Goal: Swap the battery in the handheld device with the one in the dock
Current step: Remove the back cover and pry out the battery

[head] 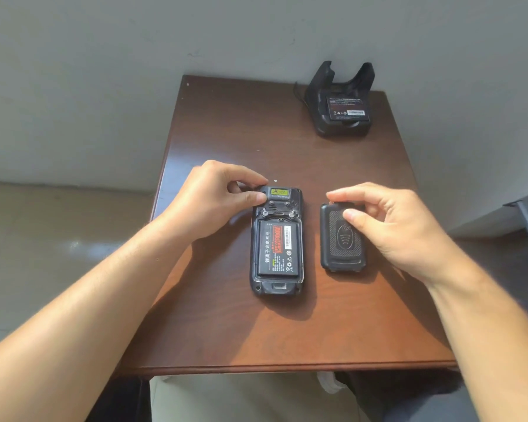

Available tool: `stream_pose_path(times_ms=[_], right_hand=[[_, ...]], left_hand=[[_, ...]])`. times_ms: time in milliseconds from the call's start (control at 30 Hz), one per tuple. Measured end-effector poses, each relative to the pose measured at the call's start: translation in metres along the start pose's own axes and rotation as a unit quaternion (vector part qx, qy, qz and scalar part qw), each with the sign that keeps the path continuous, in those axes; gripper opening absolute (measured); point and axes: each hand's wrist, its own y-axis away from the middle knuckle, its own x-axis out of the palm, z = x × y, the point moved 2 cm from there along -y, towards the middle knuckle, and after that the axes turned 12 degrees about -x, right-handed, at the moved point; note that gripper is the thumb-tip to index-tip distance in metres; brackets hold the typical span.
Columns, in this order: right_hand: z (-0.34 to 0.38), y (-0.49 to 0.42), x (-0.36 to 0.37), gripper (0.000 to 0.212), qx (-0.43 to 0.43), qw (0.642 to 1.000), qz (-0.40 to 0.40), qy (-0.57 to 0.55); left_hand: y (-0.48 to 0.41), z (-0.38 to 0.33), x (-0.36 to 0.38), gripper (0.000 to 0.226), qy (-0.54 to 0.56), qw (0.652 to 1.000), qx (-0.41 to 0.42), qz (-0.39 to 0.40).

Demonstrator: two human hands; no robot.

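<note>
Head view: the left hand (214, 197) pinches the top end of the device (277, 242), thumb on its upper face beside a yellow-green label and the other fingers curled over the top left corner. The device lies face down on the bench (226, 330), lengthwise toward the person, with its back open. A battery (277, 248) sits in the open bay, its label with red block and white print facing up. Two small metal screws stand just above the bay.

The right hand (390, 226) is loosely curled over the cover (343, 239), thumb and forefinger pinching near its top end; whether the tips press the cover or hang just above it cannot be told. The cover lies flat on the bench just right of the device, apart from it, textured side up with an oval emblem in the middle.

At the far right corner of the bench stands the dock (340, 100), black, with two upright prongs at its back. A second battery (348, 108) lies in its front slot, label up. A dark cable (297, 92) leaves the dock's left side. Both bare forearms reach in from the near edge.
</note>
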Motion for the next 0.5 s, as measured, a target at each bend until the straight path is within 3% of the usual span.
stream_pose_path(times_ms=[167, 500], right_hand=[[-0.009, 0.006, 0.003, 0.032, 0.002, 0.999, 0.007, 0.031], [-0.015, 0.013, 0.012, 0.031, -0.086, 0.98, 0.024, 0.178]], left_hand=[[0.002, -0.001, 0.0, 0.022, -0.007, 1.0, -0.005, -0.006], [0.007, -0.003, 0.002, 0.024, -0.007, 0.999, 0.003, -0.04]])
